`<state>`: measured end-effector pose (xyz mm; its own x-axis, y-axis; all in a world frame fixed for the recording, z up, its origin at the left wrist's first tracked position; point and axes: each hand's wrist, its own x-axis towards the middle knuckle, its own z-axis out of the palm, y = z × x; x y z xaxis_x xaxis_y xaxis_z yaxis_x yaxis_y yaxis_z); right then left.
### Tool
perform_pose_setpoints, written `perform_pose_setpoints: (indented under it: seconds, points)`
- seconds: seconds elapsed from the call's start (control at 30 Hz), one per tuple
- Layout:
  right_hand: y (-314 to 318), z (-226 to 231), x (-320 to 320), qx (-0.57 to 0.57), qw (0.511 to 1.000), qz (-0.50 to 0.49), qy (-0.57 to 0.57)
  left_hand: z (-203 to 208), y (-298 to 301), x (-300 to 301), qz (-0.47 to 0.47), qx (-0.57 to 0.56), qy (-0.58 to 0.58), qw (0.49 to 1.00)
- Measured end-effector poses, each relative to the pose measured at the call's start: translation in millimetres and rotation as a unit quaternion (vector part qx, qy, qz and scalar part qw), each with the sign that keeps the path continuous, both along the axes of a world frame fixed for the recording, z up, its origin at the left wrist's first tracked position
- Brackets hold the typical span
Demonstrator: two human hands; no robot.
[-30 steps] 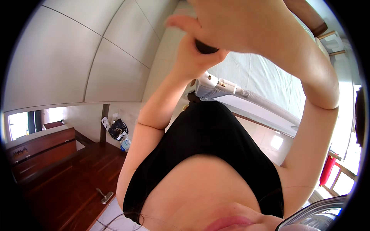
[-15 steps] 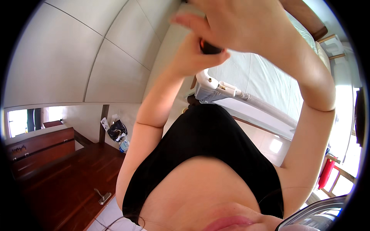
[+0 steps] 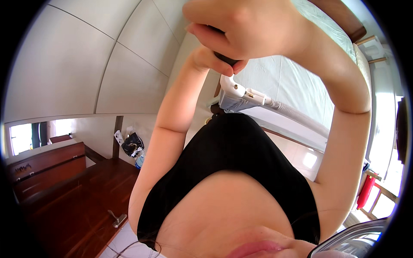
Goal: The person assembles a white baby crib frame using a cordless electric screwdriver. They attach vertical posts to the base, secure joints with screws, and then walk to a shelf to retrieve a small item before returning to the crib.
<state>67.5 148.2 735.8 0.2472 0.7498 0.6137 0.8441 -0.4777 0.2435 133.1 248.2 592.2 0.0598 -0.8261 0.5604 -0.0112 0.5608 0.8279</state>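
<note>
Both my hands meet in front of me at the top of the head view, round a small dark object (image 3: 226,59). Only short stretches of it show, so its kind cannot be made out. My left hand (image 3: 210,59) is closed round its lower end, thumb and fingertip pressed together. Over it lies my right hand (image 3: 243,28), fingers curled in and closed on the upper part. The right hand hides much of the left hand and of the object.
Beyond my hands is a bed (image 3: 292,81) with a pale sheet and a padded guard rail (image 3: 297,115) with a white joint (image 3: 232,87). Pale cabinet doors (image 3: 60,64) stand left. A dark wooden door (image 3: 77,206) is lower left, near a hanging black bag (image 3: 132,145).
My right hand has moved left, and its outstretched thumb has folded in as the hand closed over the dark object. My left hand has shifted slightly left and up, still holding it.
</note>
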Motion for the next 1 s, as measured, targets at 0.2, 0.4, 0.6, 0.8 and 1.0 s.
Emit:
perform_pose_setpoints:
  seconds: [0.2, 0.4, 0.6, 0.8, 1.0]
  points:
    - [-9.4, -3.1, -23.2, -0.221, 0.934, -0.268, -0.088, 5.8, 0.9, -38.9, 0.422, -0.01, -0.14, 0.895]
    - [36.2, 52.3, -25.6, -0.352, 0.835, -0.382, 0.184, -1.4, -5.1, -39.1, 0.474, -0.14, -0.037, 0.868]
    - [-12.4, 15.9, -8.9, -0.112, 0.986, -0.033, 0.123, -23.1, -3.5, -28.7, 0.164, -0.061, 0.197, 0.965]
    - [-10.3, 0.2, -3.8, 0.041, 0.993, -0.02, 0.113, 7.8, -10.9, -3.2, 0.012, 0.016, 0.066, 0.998]
    - [-10.5, 4.6, -11.9, 0.05, 0.972, -0.102, 0.204, -9.3, -33.3, 19.6, -0.286, -0.061, 0.119, 0.949]
